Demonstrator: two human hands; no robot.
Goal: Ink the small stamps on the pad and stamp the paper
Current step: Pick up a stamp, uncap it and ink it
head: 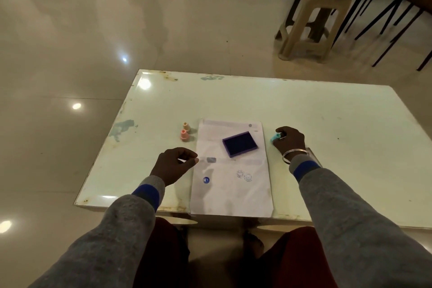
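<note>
The right hand (289, 141) grips a blue stamp (275, 137) beside the right edge of the paper (231, 189), which holds the ink pad (240, 144), while the empty left hand (174, 163) curls loosely at its left edge, near two pink stamps (185, 132), bare table (339, 124) beyond.

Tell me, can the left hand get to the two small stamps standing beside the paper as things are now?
Probably yes. The left hand is empty by the paper's left edge, and only bare table lies between it and the pink stamp and peach stamp.
</note>
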